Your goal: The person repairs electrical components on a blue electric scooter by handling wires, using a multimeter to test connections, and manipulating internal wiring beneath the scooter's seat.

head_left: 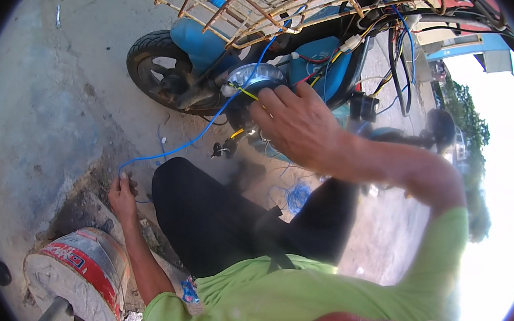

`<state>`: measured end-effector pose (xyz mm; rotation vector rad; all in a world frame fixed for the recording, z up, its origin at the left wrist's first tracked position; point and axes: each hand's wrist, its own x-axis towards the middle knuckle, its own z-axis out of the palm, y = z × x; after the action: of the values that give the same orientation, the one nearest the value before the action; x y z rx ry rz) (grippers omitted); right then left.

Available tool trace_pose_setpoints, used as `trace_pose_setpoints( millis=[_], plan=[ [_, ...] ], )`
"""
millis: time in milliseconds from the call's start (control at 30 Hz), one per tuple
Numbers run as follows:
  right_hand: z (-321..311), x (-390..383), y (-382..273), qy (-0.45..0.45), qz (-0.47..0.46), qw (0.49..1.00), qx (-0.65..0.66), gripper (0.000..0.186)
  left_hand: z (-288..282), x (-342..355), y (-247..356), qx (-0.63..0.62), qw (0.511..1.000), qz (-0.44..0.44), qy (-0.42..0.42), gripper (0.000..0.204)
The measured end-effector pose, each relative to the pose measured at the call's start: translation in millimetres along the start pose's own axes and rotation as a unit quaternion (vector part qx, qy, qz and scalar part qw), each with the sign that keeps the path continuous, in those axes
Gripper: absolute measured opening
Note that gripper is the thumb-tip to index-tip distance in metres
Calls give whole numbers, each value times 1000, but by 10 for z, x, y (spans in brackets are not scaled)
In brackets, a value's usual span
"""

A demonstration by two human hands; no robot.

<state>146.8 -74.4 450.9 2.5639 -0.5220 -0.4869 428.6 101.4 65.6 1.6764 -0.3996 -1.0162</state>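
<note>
My left hand (123, 199) is low on the left, pinching a thin blue wire (197, 139) between thumb and finger. From there the wire rises to the right, past the round headlight (254, 74) of a blue motorbike (317, 62). Over by the headlight, my right hand (296, 123) has its fingers curled, back of the hand upward. A yellow-green wire (248, 92) runs from the headlight into those fingers, and the fingertips themselves are hidden. Other red, yellow and black wires with a white connector (351, 44) hang loose near the handlebar. A bunch of keys (222, 149) hangs just below the headlight.
A rusty wire basket (256, 8) juts over the front of the bike. A tangle of blue wire (297, 198) lies on the ground between my knees. Left of me, a red and white bucket (103, 250) filled with something hard has a pole in it. A small wrench-like tool (58, 16) lies farther off.
</note>
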Motion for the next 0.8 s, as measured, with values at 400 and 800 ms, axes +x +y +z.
trace_pose_setpoints(
  millis=[400, 800],
  plan=[
    [-512, -385, 320, -33, -105, 989, 95, 10, 98, 60, 126, -32, 999, -9, 15, 36],
    [-419, -1761, 1160, -205, -13, 975, -81, 13, 727, -138, 953, -118, 988, 86, -56, 31]
  ],
)
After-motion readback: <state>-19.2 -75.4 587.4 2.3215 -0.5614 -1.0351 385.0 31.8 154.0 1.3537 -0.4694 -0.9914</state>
